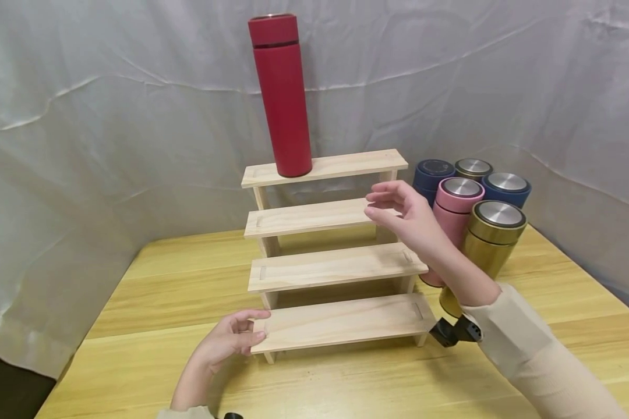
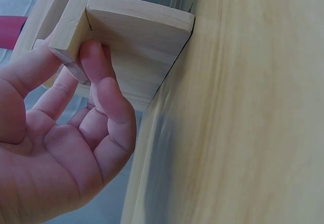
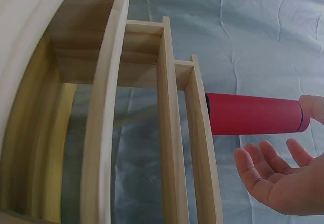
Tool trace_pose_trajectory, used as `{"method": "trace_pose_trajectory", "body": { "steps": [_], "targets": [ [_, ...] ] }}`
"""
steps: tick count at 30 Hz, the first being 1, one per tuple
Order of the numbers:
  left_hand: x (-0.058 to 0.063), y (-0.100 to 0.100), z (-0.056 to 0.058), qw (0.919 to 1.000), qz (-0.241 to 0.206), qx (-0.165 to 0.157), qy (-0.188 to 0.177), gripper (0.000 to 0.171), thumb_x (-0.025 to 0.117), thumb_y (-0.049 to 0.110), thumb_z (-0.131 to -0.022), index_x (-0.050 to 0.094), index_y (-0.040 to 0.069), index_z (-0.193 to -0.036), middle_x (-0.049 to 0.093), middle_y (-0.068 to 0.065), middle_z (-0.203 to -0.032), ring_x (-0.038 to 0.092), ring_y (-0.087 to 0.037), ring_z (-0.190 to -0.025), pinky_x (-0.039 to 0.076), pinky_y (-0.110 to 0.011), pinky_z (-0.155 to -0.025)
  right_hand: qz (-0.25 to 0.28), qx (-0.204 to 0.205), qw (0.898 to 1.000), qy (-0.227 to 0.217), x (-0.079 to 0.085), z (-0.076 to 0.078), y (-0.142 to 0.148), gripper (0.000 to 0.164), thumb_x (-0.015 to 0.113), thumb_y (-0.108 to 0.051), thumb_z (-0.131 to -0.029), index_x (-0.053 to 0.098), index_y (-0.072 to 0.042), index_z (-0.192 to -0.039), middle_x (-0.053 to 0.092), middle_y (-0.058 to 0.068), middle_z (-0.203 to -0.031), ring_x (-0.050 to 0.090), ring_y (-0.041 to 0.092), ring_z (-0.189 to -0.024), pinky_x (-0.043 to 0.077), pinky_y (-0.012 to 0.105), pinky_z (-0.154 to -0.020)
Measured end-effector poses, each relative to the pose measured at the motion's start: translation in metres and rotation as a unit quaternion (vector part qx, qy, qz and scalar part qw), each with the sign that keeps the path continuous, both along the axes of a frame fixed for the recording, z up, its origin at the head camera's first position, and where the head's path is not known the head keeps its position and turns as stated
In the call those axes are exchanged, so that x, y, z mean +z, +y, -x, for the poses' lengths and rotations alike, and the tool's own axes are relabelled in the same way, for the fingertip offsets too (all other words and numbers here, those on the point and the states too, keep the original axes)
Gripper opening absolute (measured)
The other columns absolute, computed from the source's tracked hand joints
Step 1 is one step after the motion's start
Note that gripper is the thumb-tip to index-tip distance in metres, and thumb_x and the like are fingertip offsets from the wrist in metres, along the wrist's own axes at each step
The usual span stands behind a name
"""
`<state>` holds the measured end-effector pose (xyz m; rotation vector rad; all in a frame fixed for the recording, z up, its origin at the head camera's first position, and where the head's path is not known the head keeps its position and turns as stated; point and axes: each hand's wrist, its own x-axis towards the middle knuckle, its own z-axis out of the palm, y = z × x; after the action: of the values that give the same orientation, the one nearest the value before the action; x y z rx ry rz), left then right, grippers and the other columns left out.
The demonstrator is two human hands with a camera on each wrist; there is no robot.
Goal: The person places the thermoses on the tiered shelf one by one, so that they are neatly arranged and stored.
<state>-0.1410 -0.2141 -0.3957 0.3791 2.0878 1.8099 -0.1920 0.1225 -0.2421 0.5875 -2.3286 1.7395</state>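
A four-tier wooden step rack [image 1: 340, 321] stands on the table. On its top tier, left of the middle, a tall red thermos flask [image 1: 285, 105] stands upright. My left hand [image 1: 228, 340] pinches the left end of the lowest tier; in the left wrist view its thumb and fingers [image 2: 95, 57] close around the corner of that board. Raised beside the rack's right side, my right hand [image 1: 406, 212] has loosely bent, parted fingers and holds nothing. The right wrist view shows the right hand [image 3: 293, 181] overlapping the flask's cap end.
To the rack's right stand several shorter flasks in a group: a pink one [image 1: 455, 201], a gold one [image 1: 490, 250] in front, two blue ones and another gold-rimmed one behind. Grey fabric [image 1: 188, 116] hangs around the wood-grain table [image 1: 152, 302].
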Motion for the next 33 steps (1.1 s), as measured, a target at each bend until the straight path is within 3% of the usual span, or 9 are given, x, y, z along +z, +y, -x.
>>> {"method": "trace_pose_trajectory", "body": {
  "steps": [12,18,24,30,31,33],
  "targets": [
    [-0.001,0.0,0.0,1.0,-0.004,-0.001,-0.001,0.049,0.063,0.008,-0.081,0.042,-0.011,-0.122,0.042,-0.001,-0.074,0.041,-0.004,-0.053,0.045,-0.023,-0.059,-0.005,0.024,1.0,0.008,-0.024,-0.014,0.013,0.036,0.061,-0.006,-0.085,0.045,0.006,-0.115,0.054,0.019,-0.108,0.055,0.014,-0.093,0.047,0.023,-0.074],
    [0.001,0.0,-0.001,1.0,-0.002,0.006,-0.004,0.049,0.063,0.008,-0.081,0.043,-0.01,-0.122,0.042,-0.002,-0.075,0.041,-0.004,-0.053,0.045,-0.023,-0.058,0.024,0.034,0.999,0.028,-0.036,-0.023,0.023,0.025,0.059,-0.003,-0.085,0.05,0.007,-0.107,0.059,0.01,-0.1,0.058,0.013,-0.088,0.05,0.027,-0.07],
    [0.001,0.0,-0.001,1.0,-0.001,0.003,-0.002,0.049,0.063,0.007,-0.081,0.043,-0.01,-0.122,0.042,-0.002,-0.075,0.041,-0.004,-0.053,0.045,-0.023,-0.059,0.031,0.015,0.999,0.028,-0.043,-0.034,0.033,0.018,0.058,-0.005,-0.086,0.052,0.005,-0.101,0.062,0.002,-0.095,0.059,0.013,-0.081,0.05,0.025,-0.064],
    [0.001,0.001,0.0,1.0,-0.001,0.002,-0.004,0.049,0.063,0.008,-0.081,0.043,-0.01,-0.122,0.042,-0.001,-0.074,0.041,-0.004,-0.052,0.045,-0.023,-0.059,0.061,0.001,0.998,0.028,-0.053,-0.041,0.047,0.016,0.057,-0.006,-0.087,0.055,0.003,-0.1,0.062,0.015,-0.096,0.061,0.017,-0.077,0.052,0.026,-0.059],
    [0.0,0.001,0.0,1.0,-0.002,0.002,-0.005,0.049,0.063,0.008,-0.081,0.043,-0.01,-0.122,0.042,-0.001,-0.074,0.041,-0.004,-0.052,0.045,-0.023,-0.059,0.086,0.025,0.995,0.037,-0.069,-0.031,0.057,0.017,0.058,-0.008,-0.087,0.056,0.001,-0.101,0.061,0.015,-0.097,0.061,0.017,-0.081,0.052,0.026,-0.061],
    [0.0,0.001,0.0,1.0,-0.002,0.003,-0.006,0.049,0.063,0.008,-0.081,0.043,-0.01,-0.122,0.042,-0.001,-0.073,0.042,-0.004,-0.052,0.045,-0.023,-0.059,0.101,0.03,0.993,0.043,-0.073,-0.032,0.062,0.017,0.058,-0.007,-0.087,0.056,0.001,-0.101,0.061,0.017,-0.097,0.061,0.019,-0.082,0.052,0.027,-0.062]
  ]
}}
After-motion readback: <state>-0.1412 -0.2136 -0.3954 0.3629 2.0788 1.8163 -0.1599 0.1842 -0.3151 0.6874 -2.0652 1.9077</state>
